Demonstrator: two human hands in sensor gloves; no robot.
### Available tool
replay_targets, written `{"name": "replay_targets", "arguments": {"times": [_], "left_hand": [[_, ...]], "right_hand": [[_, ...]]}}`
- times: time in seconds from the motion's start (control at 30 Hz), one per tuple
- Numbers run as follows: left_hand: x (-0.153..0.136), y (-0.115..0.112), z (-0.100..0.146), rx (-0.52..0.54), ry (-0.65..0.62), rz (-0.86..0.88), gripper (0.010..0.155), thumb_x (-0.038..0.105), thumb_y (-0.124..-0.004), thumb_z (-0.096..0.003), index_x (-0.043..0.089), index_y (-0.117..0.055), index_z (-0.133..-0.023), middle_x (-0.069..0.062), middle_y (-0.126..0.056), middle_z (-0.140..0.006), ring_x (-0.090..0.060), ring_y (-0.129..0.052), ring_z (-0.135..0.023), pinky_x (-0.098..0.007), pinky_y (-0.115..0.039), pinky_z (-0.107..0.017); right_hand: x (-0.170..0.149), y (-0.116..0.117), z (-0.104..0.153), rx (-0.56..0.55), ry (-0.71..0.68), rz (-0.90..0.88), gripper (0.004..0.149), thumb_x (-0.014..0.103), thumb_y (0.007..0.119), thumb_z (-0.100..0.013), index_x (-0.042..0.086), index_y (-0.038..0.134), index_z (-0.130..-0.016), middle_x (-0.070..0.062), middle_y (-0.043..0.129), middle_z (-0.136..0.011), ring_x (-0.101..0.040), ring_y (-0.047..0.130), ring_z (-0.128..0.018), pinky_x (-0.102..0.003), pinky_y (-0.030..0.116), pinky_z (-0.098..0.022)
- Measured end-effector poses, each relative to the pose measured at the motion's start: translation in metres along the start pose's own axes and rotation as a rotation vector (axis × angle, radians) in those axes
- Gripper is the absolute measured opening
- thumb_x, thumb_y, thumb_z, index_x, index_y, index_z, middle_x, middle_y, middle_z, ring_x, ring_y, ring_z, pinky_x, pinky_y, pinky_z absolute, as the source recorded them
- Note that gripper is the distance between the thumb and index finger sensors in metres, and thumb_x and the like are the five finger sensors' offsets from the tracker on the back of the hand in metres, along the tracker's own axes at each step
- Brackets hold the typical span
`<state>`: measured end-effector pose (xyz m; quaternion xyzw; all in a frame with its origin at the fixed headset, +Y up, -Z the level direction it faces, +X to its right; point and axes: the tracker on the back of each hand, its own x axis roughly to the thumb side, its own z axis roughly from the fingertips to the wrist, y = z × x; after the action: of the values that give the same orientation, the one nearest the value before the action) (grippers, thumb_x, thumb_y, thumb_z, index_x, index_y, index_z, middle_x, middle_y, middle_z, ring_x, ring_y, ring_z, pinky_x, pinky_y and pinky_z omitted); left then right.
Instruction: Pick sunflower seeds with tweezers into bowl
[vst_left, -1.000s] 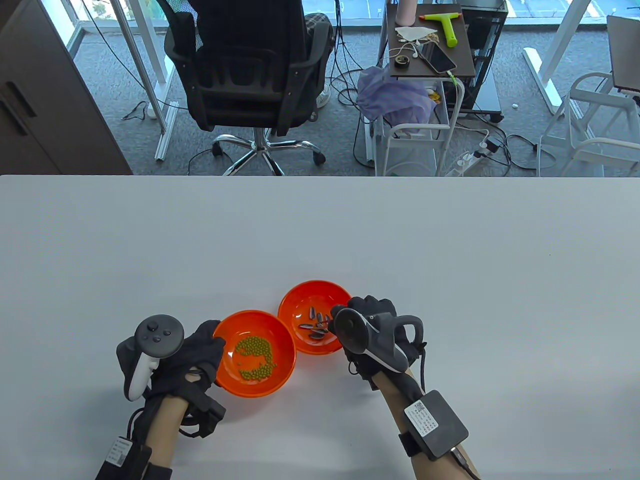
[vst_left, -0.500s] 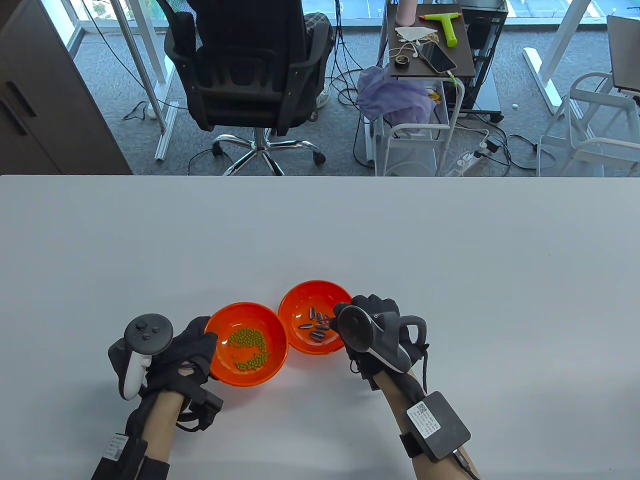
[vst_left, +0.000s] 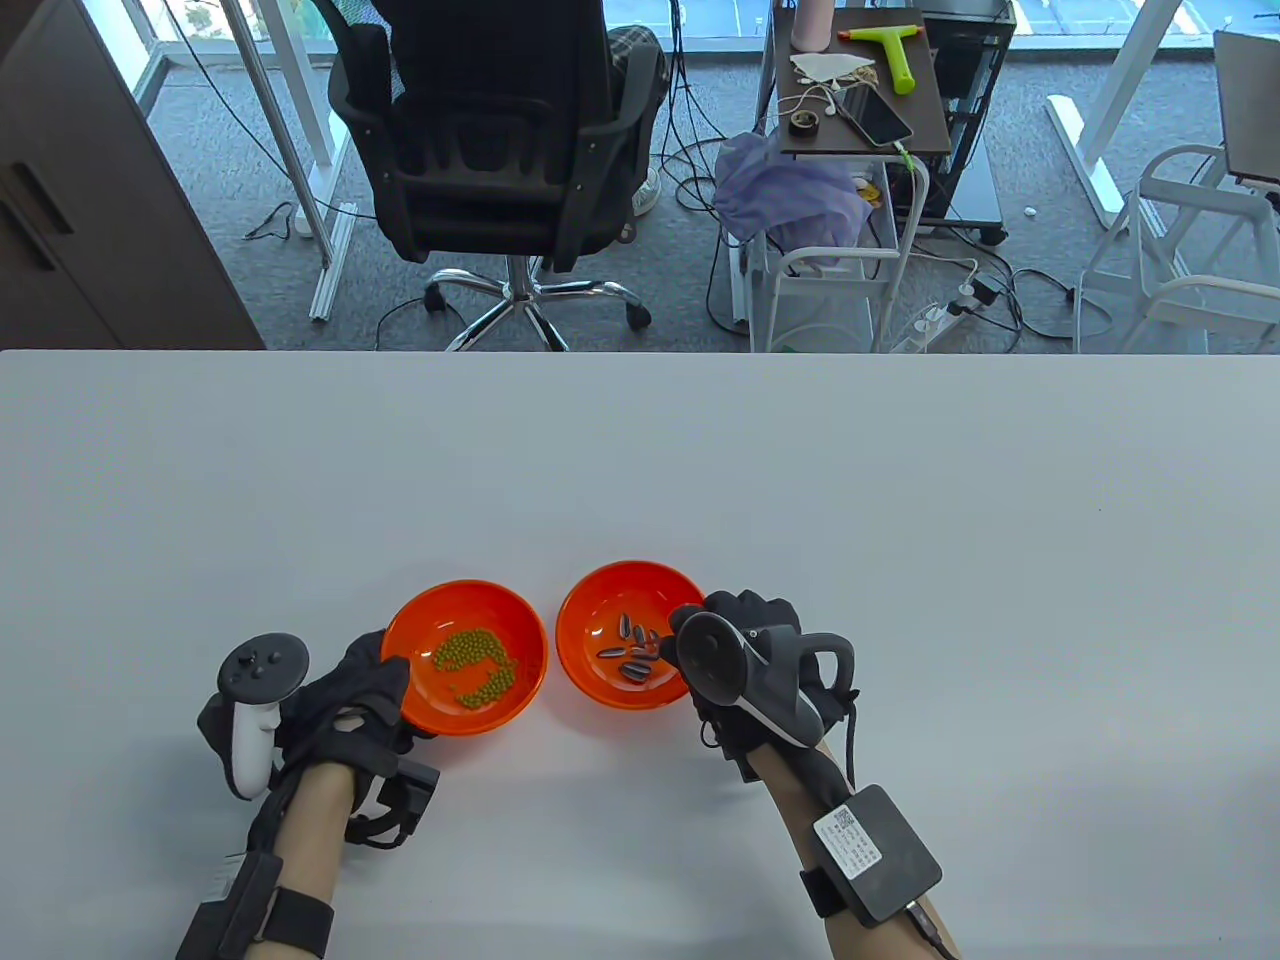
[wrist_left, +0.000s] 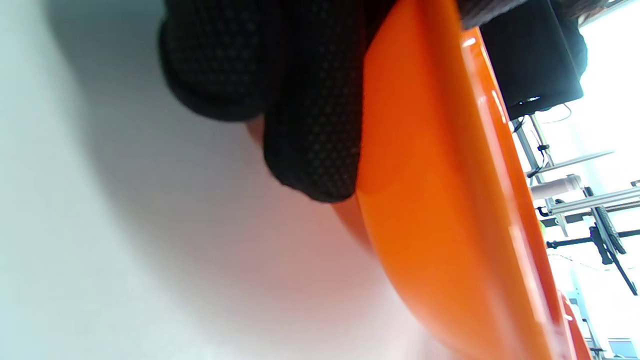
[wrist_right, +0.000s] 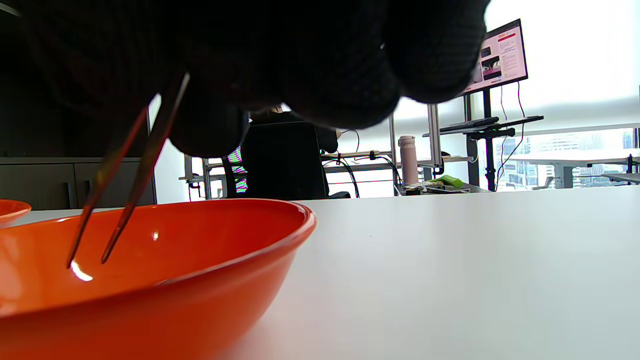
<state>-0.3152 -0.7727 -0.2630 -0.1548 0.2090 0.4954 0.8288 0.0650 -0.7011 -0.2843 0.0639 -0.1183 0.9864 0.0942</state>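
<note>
Two orange bowls stand side by side near the table's front. The right bowl (vst_left: 624, 594) holds several dark striped sunflower seeds (vst_left: 632, 652). The left bowl (vst_left: 463, 600) holds small green beans (vst_left: 472, 665). My right hand (vst_left: 745, 660) hovers at the right bowl's right rim and holds metal tweezers (wrist_right: 127, 175); their tips stand slightly apart inside that bowl (wrist_right: 175, 270), with nothing between them. My left hand (vst_left: 345, 695) grips the left bowl's near-left rim; its gloved fingers (wrist_left: 310, 110) press on the bowl's outer wall (wrist_left: 440, 210).
The white table (vst_left: 900, 520) stretches wide behind and to the right of the bowls. Beyond its far edge stand an office chair (vst_left: 500, 140) and a cart (vst_left: 860, 100) with small items.
My left hand has slid the bean bowl left and away from me, opening a gap between the two bowls. My right hand has barely moved.
</note>
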Motion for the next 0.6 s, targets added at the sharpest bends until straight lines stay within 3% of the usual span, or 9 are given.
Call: {"name": "replay_targets", "arguments": {"times": [0.33,0.6], "left_hand": [[-0.008,0.005,-0.005,0.026,0.037,0.036,0.056,0.036,-0.07,-0.049,0.017,-0.063,-0.102,-0.012,-0.09,-0.086,-0.022,-0.115,-0.043,-0.036,-0.096,-0.036],[-0.01,0.015,-0.004,0.12,0.043,0.014,0.06,0.039,-0.071,-0.0489,0.015,-0.06,-0.103,-0.013,-0.088,-0.088,-0.02,-0.114,-0.044,-0.036,-0.096,-0.036]], "right_hand": [[-0.001,-0.001,0.001,-0.007,0.002,0.0,0.041,0.049,0.09,-0.029,0.03,0.105,-0.062,0.016,0.097,-0.044,-0.012,0.099,-0.038,-0.041,0.084,-0.052],[-0.001,-0.002,0.002,-0.012,0.005,-0.001,0.041,0.049,0.09,-0.029,0.03,0.105,-0.062,0.016,0.097,-0.044,-0.012,0.099,-0.038,-0.041,0.084,-0.052]]}}
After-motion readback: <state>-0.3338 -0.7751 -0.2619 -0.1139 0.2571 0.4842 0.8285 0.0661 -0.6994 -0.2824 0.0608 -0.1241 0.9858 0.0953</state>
